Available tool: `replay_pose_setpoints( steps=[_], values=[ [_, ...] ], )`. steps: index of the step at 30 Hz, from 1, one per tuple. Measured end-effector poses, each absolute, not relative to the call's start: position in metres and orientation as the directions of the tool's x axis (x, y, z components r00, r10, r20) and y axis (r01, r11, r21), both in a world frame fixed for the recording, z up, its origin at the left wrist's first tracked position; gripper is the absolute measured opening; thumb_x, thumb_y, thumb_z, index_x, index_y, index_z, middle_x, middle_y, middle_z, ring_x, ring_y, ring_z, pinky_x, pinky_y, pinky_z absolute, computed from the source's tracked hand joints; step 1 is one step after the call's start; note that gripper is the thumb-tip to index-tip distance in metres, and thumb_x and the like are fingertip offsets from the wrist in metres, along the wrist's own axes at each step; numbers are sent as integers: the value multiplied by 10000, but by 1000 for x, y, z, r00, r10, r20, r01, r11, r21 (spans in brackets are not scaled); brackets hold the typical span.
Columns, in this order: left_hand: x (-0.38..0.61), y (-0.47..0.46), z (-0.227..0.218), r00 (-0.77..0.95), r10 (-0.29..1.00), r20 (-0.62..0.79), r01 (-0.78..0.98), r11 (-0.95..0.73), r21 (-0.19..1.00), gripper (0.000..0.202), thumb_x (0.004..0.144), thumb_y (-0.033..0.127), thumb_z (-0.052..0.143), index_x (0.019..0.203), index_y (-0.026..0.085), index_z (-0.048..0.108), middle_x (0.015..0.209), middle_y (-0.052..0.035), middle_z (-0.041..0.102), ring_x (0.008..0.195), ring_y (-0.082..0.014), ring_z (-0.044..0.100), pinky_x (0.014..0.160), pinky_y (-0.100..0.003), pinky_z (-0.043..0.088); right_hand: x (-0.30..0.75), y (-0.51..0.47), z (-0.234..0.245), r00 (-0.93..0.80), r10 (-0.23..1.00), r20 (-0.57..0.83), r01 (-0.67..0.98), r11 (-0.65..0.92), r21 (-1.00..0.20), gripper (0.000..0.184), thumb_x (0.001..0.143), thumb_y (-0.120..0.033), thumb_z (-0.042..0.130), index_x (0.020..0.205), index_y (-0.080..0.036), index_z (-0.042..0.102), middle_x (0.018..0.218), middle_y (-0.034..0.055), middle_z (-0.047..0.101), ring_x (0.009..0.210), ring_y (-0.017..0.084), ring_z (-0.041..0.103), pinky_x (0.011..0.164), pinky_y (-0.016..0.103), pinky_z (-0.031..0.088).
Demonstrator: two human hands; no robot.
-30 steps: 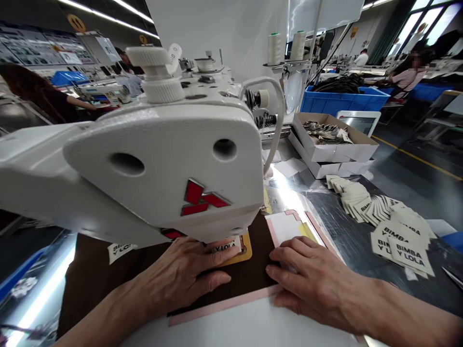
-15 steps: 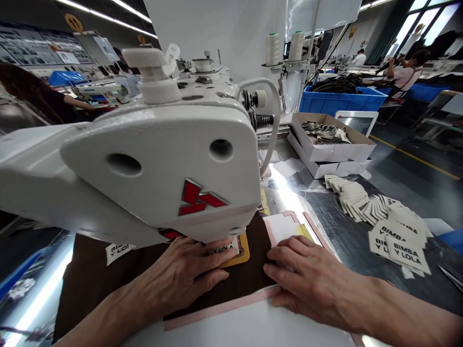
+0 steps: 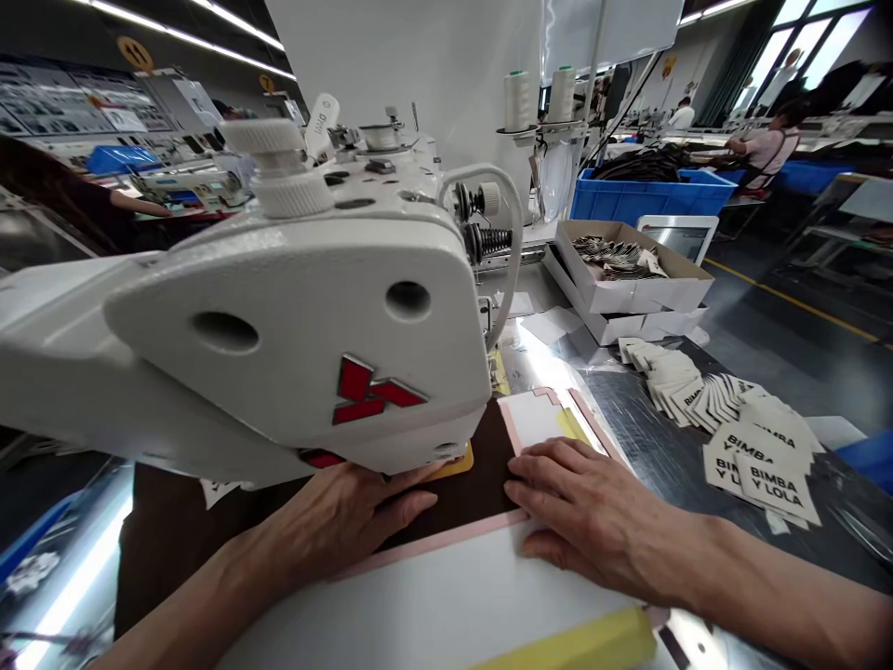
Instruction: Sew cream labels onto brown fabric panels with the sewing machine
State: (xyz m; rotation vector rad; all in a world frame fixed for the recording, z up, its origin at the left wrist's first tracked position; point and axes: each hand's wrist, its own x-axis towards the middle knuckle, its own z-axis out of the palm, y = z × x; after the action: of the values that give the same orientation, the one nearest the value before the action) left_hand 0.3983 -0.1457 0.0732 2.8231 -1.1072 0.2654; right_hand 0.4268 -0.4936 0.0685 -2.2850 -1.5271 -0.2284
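Observation:
My left hand (image 3: pixel 349 516) lies flat, fingers stretched, on dark brown fabric (image 3: pixel 474 484) under the head of a white sewing machine (image 3: pixel 293 316). Its fingertips reach a yellow template (image 3: pixel 457 462) that the machine head mostly hides. My right hand (image 3: pixel 593 516) rests flat with fingers apart on the brown fabric's edge and a white guide board with pink border (image 3: pixel 537 419). A yellow strip (image 3: pixel 586 644) shows at the board's near edge.
Several cream "BIMBA Y LOLA" labels (image 3: pixel 753 456) are fanned on the metal table at the right. White boxes (image 3: pixel 628 279) with dark pieces stand behind them, then a blue bin (image 3: pixel 648 195). Two thread cones (image 3: pixel 534 98) stand behind the machine. People work in the background.
The view has tilted down and the fabric and hands have shifted farther under the machine head. The label on the yellow template is now hidden. A yellow strip came into view below.

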Motion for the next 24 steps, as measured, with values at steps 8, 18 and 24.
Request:
replay_pose_setpoints(
  steps=[8,18,24],
  values=[
    [392,-150,77,736,-636,234,-661,-750,41,443,1123,418,485,1539,276,542,1033,-23,813,928,-229,790,808,-294,577,424,-495,68,409,849,334,910,-354,-215,365,1100,-393,612,1332,-116,666,1366,134,687,1227,330,623,1039,509,527],
    [386,-153,77,774,-586,240,-616,-785,68,432,1109,450,516,1511,303,567,1225,-2,786,1044,-199,766,916,-295,582,422,-494,63,410,839,358,911,-361,-199,370,1086,-379,642,1344,-114,661,1363,122,691,1231,325,623,1067,508,512],
    [364,-128,78,776,-568,274,-577,-815,-56,487,1065,416,612,1532,295,547,1459,-7,672,1337,-232,638,1137,-362,513,421,-496,62,408,850,334,912,-365,-186,345,1074,-377,665,1328,-144,651,1368,110,680,1243,313,615,1063,489,512]
  ],
)
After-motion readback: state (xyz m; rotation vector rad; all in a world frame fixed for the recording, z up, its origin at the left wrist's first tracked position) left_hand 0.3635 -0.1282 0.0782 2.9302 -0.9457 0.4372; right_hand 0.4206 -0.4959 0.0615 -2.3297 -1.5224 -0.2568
